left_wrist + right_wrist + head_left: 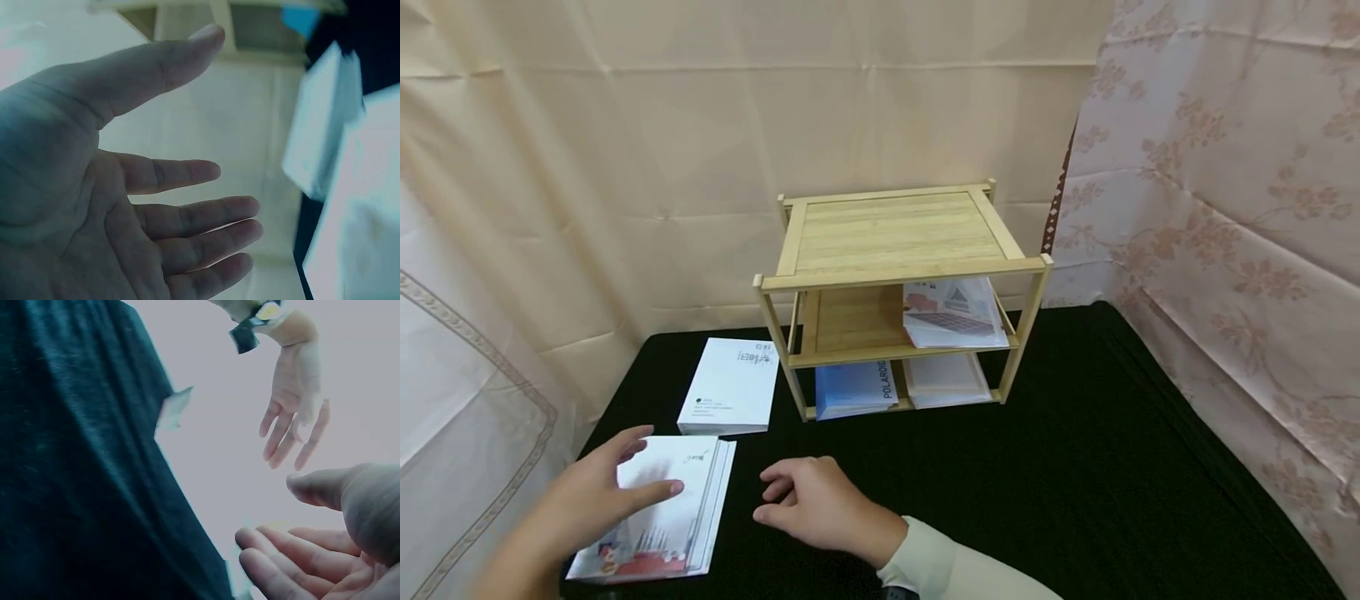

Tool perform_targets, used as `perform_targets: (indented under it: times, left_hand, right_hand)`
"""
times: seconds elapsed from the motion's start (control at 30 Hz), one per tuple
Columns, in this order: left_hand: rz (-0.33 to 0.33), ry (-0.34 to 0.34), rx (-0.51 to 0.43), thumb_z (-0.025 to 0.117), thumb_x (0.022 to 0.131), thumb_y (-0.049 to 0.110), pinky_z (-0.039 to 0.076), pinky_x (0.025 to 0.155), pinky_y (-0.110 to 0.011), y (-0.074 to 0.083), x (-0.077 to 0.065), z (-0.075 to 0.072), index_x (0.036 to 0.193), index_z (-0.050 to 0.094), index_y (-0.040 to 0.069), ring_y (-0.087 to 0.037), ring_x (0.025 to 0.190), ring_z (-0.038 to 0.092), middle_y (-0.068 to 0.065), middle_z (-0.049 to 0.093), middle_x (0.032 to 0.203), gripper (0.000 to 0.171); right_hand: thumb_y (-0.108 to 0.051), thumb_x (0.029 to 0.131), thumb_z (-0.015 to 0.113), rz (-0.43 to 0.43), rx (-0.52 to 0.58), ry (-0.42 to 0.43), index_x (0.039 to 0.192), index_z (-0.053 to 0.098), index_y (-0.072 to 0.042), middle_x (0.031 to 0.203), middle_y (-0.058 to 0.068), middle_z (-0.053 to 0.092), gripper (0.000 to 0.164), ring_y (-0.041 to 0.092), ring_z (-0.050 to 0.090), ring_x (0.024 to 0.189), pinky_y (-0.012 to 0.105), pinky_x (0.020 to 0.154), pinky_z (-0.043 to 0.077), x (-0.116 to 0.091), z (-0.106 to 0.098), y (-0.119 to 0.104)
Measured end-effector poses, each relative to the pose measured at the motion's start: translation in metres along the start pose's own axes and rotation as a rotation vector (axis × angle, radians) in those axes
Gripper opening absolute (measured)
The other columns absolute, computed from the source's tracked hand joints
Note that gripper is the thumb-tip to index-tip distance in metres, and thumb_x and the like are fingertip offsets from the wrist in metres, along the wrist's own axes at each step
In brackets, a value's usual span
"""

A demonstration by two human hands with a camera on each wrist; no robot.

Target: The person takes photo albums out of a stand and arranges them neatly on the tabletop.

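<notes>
My left hand (597,493) hovers over a stack of white books (658,508) at the table's left front, thumb and fingers spread apart. In the left wrist view the palm (56,181) is bare and the fingers hold nothing. To the right of that stack is my right hand (827,507), fingers loosely bent, above the black cloth. The right wrist view shows this hand (331,550) holding nothing, with the left hand (294,394) farther off. Behind the stack lies a thick white book or pile of books (730,385) with dark print.
A light wooden rack (902,229) stands at the back. Its middle shelf bears a white book (955,312). Lower down lie a blue book marked POLAROID (856,389) and a pale book (947,381). Curtains (700,167) hang behind the black-covered table (1120,467).
</notes>
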State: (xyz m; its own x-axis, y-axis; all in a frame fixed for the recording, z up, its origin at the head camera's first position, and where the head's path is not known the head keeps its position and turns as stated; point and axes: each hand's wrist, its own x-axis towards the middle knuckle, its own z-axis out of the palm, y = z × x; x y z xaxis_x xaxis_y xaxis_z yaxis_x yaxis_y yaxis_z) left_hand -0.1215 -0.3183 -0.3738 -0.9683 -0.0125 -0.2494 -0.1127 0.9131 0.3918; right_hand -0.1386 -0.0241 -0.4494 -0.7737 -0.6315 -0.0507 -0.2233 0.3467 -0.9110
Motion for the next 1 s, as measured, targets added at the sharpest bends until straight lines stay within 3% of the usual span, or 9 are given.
perform_targets:
  times: [0.13,0.3,0.47,0.6,0.73,1.0]
  left_hand:
    - [0.087,0.111,-0.027,0.076,0.081,0.069,0.053,0.089,-0.068,0.033,-0.01,0.004,0.155,0.038,0.0,-0.051,0.124,0.054,-0.035,0.043,0.152,0.109]
    - [0.201,0.265,-0.087,0.077,0.084,0.064,0.052,0.091,-0.068,0.071,-0.024,0.007,0.152,0.046,0.009,-0.05,0.127,0.054,-0.028,0.046,0.153,0.092]
    - [0.34,0.388,-0.215,0.08,0.089,0.046,0.052,0.097,-0.065,0.107,-0.03,0.011,0.147,0.054,0.019,-0.043,0.128,0.057,-0.015,0.05,0.153,0.069]
    - [0.478,0.474,-0.311,0.08,0.092,0.03,0.051,0.102,-0.059,0.134,-0.027,0.018,0.14,0.061,0.018,-0.032,0.131,0.057,-0.007,0.056,0.148,0.053]
    - [0.583,0.507,-0.364,0.079,0.093,0.023,0.051,0.103,-0.052,0.158,-0.019,0.023,0.137,0.063,0.016,-0.025,0.132,0.056,-0.004,0.059,0.145,0.048]
    - [0.667,0.454,-0.49,0.078,0.094,0.024,0.048,0.107,-0.053,0.204,-0.006,0.032,0.14,0.06,0.019,-0.022,0.137,0.052,-0.001,0.054,0.151,0.049]
  right_hand:
    - [-0.026,0.093,0.078,-0.037,-0.025,0.016,0.131,0.067,-0.014,0.112,-0.004,0.076,0.041,-0.004,0.068,0.085,0.014,0.074,0.056,-0.011,-0.021,-0.008]
    - [-0.025,0.093,0.078,-0.097,-0.068,0.056,0.127,0.069,-0.015,0.109,-0.008,0.075,0.036,-0.004,0.067,0.088,0.015,0.076,0.056,-0.024,-0.045,-0.02]
    - [-0.027,0.095,0.077,-0.099,-0.1,0.089,0.124,0.07,-0.018,0.109,-0.011,0.074,0.032,-0.003,0.068,0.088,0.017,0.078,0.057,-0.038,-0.066,-0.031]
    - [-0.028,0.095,0.076,-0.103,-0.15,0.123,0.12,0.072,-0.019,0.109,-0.009,0.073,0.027,-0.002,0.068,0.089,0.018,0.081,0.057,-0.052,-0.085,-0.037]
    - [-0.029,0.095,0.076,-0.091,-0.17,0.165,0.12,0.072,-0.02,0.112,-0.008,0.074,0.027,0.0,0.069,0.093,0.02,0.084,0.058,-0.069,-0.105,-0.038]
    - [-0.031,0.095,0.076,-0.063,-0.295,0.37,0.117,0.072,-0.027,0.108,-0.013,0.074,0.023,0.002,0.07,0.096,0.031,0.087,0.06,-0.093,-0.147,-0.043]
